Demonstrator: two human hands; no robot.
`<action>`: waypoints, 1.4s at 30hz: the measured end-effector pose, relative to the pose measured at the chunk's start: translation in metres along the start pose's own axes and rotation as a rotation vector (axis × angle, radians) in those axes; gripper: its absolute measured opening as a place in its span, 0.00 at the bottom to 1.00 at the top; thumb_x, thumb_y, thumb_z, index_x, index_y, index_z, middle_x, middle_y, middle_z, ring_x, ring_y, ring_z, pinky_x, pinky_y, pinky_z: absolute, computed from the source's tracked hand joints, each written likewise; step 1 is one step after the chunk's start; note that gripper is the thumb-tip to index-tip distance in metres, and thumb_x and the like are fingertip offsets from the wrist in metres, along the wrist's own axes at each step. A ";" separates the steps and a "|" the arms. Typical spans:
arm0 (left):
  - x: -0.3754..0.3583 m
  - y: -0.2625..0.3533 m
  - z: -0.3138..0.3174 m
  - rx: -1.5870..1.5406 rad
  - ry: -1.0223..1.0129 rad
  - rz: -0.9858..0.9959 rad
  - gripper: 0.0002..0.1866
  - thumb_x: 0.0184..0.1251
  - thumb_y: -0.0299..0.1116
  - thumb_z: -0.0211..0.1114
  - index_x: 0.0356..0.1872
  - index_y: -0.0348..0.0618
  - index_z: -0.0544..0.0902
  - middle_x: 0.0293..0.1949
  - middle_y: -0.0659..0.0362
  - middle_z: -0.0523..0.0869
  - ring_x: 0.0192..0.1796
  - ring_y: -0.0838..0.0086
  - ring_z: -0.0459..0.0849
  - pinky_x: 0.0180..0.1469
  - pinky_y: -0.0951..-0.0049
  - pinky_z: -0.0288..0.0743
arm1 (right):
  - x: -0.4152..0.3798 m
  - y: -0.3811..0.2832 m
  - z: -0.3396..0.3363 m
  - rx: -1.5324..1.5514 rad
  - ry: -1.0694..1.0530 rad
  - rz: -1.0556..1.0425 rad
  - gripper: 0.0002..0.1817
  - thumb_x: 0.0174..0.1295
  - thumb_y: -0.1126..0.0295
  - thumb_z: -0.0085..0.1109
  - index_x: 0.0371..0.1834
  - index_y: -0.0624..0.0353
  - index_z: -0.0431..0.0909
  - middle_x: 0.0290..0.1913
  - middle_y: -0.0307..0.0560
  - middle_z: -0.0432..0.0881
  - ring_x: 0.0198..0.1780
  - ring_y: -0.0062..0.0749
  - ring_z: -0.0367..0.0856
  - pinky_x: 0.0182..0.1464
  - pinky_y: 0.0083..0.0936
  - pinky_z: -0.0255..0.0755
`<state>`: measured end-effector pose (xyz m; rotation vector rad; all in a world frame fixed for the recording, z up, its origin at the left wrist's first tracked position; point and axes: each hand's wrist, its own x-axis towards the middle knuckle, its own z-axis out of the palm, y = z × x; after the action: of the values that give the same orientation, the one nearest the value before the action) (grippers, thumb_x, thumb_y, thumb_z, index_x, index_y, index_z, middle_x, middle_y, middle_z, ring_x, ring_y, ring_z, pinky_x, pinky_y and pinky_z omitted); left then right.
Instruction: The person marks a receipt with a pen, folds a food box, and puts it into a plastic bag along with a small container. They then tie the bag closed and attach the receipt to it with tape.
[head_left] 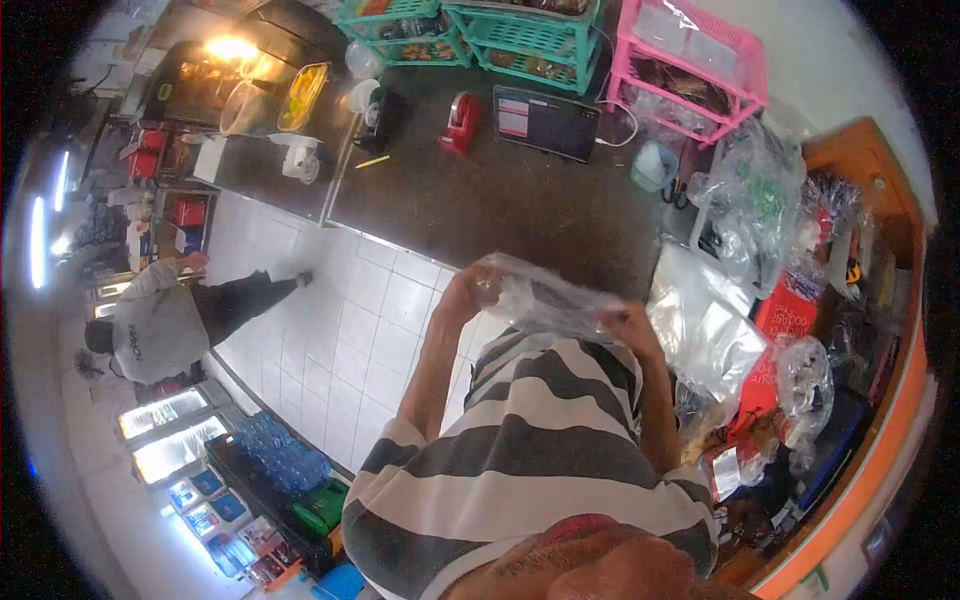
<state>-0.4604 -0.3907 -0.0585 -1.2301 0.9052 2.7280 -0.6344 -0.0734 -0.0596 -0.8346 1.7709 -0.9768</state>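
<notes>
A clear plastic bag [548,296] is stretched between my two hands, just in front of my striped shirt and over the near edge of the dark counter [420,200]. My left hand [474,290] grips its left end, fingers closed on the plastic. At the other end, my right hand [630,328] pinches the bag's edge. The bag looks thin and see-through, with the counter showing through it. To the right of my right hand lies a stack of clear plastic bags [705,320].
On the counter stand a tablet [546,124], a red tape dispenser [460,124] and a blue-green cup [654,166]. Green baskets [530,50] and a pink rack [690,65] line the back. A person [160,325] is at the left, beyond the tiled floor [370,300].
</notes>
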 end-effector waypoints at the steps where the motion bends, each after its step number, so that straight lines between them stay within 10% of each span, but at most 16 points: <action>1: -0.013 0.007 0.005 0.005 -0.004 -0.001 0.15 0.69 0.39 0.62 0.46 0.35 0.81 0.38 0.55 0.84 0.33 0.73 0.80 0.31 0.73 0.75 | 0.005 0.031 0.003 0.373 0.228 0.136 0.13 0.61 0.68 0.62 0.45 0.65 0.81 0.44 0.48 0.85 0.43 0.33 0.83 0.46 0.25 0.75; 3: -0.030 0.015 0.008 0.783 -0.252 0.188 0.14 0.67 0.34 0.65 0.46 0.33 0.81 0.41 0.57 0.85 0.35 0.73 0.81 0.35 0.73 0.76 | -0.004 0.023 -0.001 1.138 0.503 0.115 0.12 0.63 0.68 0.62 0.44 0.65 0.82 0.45 0.51 0.86 0.46 0.35 0.83 0.49 0.32 0.77; 7: 0.025 -0.037 -0.090 0.719 -0.116 0.111 0.23 0.64 0.26 0.66 0.60 0.35 0.74 0.43 0.62 0.82 0.44 0.73 0.81 0.53 0.71 0.79 | -0.006 0.017 0.021 1.441 0.427 0.112 0.14 0.68 0.69 0.56 0.52 0.65 0.79 0.44 0.46 0.84 0.45 0.31 0.82 0.50 0.28 0.77; 8: 0.010 -0.023 -0.038 1.097 -0.167 0.173 0.15 0.68 0.26 0.61 0.55 0.38 0.77 0.38 0.63 0.79 0.40 0.74 0.80 0.51 0.68 0.80 | -0.005 0.030 0.024 1.524 0.321 0.125 0.14 0.68 0.70 0.55 0.53 0.65 0.78 0.44 0.44 0.84 0.45 0.30 0.82 0.51 0.27 0.76; 9: 0.008 -0.028 -0.020 0.144 -0.023 -0.050 0.11 0.71 0.24 0.56 0.52 0.39 0.77 0.40 0.60 0.80 0.39 0.76 0.80 0.53 0.67 0.80 | -0.001 0.041 0.032 1.555 0.402 0.206 0.16 0.66 0.72 0.56 0.56 0.65 0.77 0.46 0.45 0.83 0.49 0.33 0.81 0.54 0.28 0.75; 10: 0.043 -0.034 -0.071 -0.512 -0.438 -0.303 0.14 0.69 0.21 0.54 0.54 0.38 0.77 0.42 0.60 0.82 0.40 0.74 0.81 0.56 0.68 0.78 | -0.007 0.037 0.034 1.570 0.458 0.205 0.16 0.66 0.72 0.56 0.56 0.65 0.77 0.46 0.45 0.83 0.49 0.33 0.81 0.54 0.28 0.75; 12: 0.038 -0.024 -0.051 -0.451 -0.318 -0.222 0.16 0.66 0.26 0.59 0.55 0.38 0.77 0.44 0.59 0.84 0.41 0.71 0.81 0.56 0.68 0.78 | -0.018 0.023 0.029 1.725 0.362 0.050 0.21 0.65 0.70 0.59 0.62 0.60 0.75 0.55 0.46 0.80 0.57 0.34 0.78 0.62 0.35 0.72; 18: 0.015 -0.030 0.020 0.752 -0.116 0.507 0.18 0.62 0.30 0.67 0.52 0.40 0.77 0.42 0.60 0.84 0.36 0.78 0.81 0.38 0.78 0.76 | -0.028 0.066 0.013 0.745 0.715 -0.112 0.35 0.52 0.75 0.73 0.66 0.59 0.71 0.56 0.45 0.81 0.56 0.32 0.78 0.62 0.30 0.71; 22: 0.015 -0.035 0.024 0.637 0.150 0.288 0.10 0.65 0.26 0.63 0.46 0.44 0.77 0.27 0.70 0.75 0.24 0.88 0.68 0.25 0.84 0.61 | -0.022 0.165 -0.101 -0.418 1.576 0.276 0.24 0.48 0.65 0.77 0.48 0.59 0.80 0.41 0.50 0.82 0.40 0.43 0.80 0.43 0.36 0.74; 25: 0.007 -0.047 0.031 0.545 0.272 0.280 0.06 0.67 0.25 0.61 0.42 0.45 0.77 0.24 0.72 0.69 0.22 0.90 0.62 0.23 0.83 0.57 | -0.024 0.171 -0.190 -0.988 1.693 0.155 0.17 0.48 0.63 0.72 0.40 0.57 0.81 0.36 0.51 0.83 0.33 0.52 0.81 0.39 0.46 0.74; 28: -0.004 -0.050 0.038 0.530 0.283 0.216 0.07 0.67 0.27 0.61 0.44 0.44 0.78 0.24 0.72 0.70 0.22 0.89 0.63 0.23 0.83 0.57 | -0.022 0.209 -0.233 -0.803 1.161 0.459 0.09 0.49 0.67 0.66 0.33 0.56 0.83 0.31 0.53 0.85 0.34 0.54 0.82 0.40 0.47 0.74; 33: -0.019 -0.059 0.027 0.470 0.281 0.297 0.12 0.66 0.31 0.62 0.49 0.40 0.79 0.23 0.72 0.69 0.23 0.88 0.64 0.24 0.83 0.57 | -0.064 0.179 -0.264 -0.441 1.283 0.171 0.11 0.45 0.70 0.65 0.34 0.55 0.85 0.32 0.49 0.87 0.32 0.46 0.85 0.37 0.39 0.77; 36: -0.015 -0.064 0.031 0.462 0.301 0.282 0.17 0.67 0.31 0.62 0.54 0.37 0.78 0.23 0.71 0.69 0.23 0.88 0.64 0.24 0.83 0.57 | -0.081 0.136 -0.269 -0.363 1.115 0.505 0.17 0.46 0.65 0.71 0.41 0.56 0.86 0.33 0.48 0.88 0.33 0.40 0.87 0.39 0.34 0.79; 38: -0.011 -0.064 0.030 0.355 0.159 0.292 0.18 0.67 0.31 0.61 0.56 0.37 0.77 0.25 0.71 0.69 0.23 0.88 0.63 0.25 0.83 0.58 | -0.085 0.145 -0.279 -0.079 1.203 0.193 0.18 0.47 0.61 0.75 0.41 0.55 0.86 0.32 0.47 0.88 0.35 0.36 0.88 0.40 0.32 0.79; 42: -0.006 -0.055 0.047 0.552 0.165 0.320 0.17 0.68 0.31 0.61 0.56 0.37 0.78 0.29 0.70 0.74 0.25 0.88 0.67 0.26 0.83 0.60 | -0.105 0.158 -0.300 -0.483 1.054 0.348 0.15 0.48 0.63 0.73 0.38 0.56 0.87 0.32 0.47 0.88 0.35 0.37 0.88 0.41 0.31 0.79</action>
<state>-0.4754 -0.3193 -0.0575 -1.2808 1.8547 2.3204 -0.8960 0.1661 -0.0789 -0.2145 3.0123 -0.7984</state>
